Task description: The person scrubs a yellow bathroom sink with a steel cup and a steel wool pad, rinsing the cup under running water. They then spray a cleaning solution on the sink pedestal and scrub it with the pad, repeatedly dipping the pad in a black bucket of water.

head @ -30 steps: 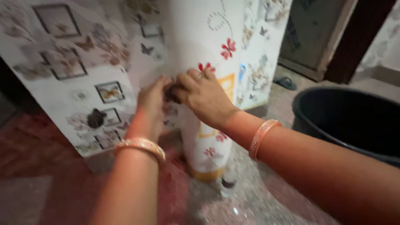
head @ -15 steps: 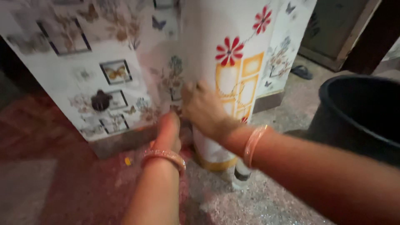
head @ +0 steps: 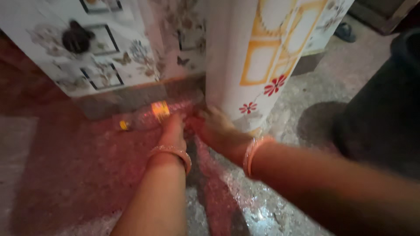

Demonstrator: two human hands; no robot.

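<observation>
- Speckled stone floor fills the bottom of the view, w/ a reddish cast on the left side.
- Printed sheet, white w/ butterflies and picture-frame motifs, drapes over something boxy at the back left. Its hem stops just above the floor.
- Flowered drum: a tall upright cylinder in white covering w/ orange squares and red flowers. It stands on the floor just right of the sheet.
- Black tub sits at the right edge, well apart from the hands.
- Both forearms come in from the bottom, each w/ a bangle at the wrist.
- Right hand is down at the foot of the drum, knuckles against the covering and fingers curled under. Can't tell if it's gripping the hem or just pressing, too blurry.
- Left hand is beside it, fingers stretched forward, tips on or right at the bottle. Can't tell whether it has closed on it.
- Bottle is what looks like clear plastic w/ an orange label. It lies on its side on the floor, tucked in the angle between sheet hem and drum foot, yellow-ish cap end pointing left.
- Handling, my read: prob. light and thin-walled, so it dents if squeezed. It's smooth and round, so it rolls on this floor at a nudge. Best hold is around the mid-body at the label, or by the stiffer neck at the cap end.
- Dark sandal lies far back right, out of play.
</observation>
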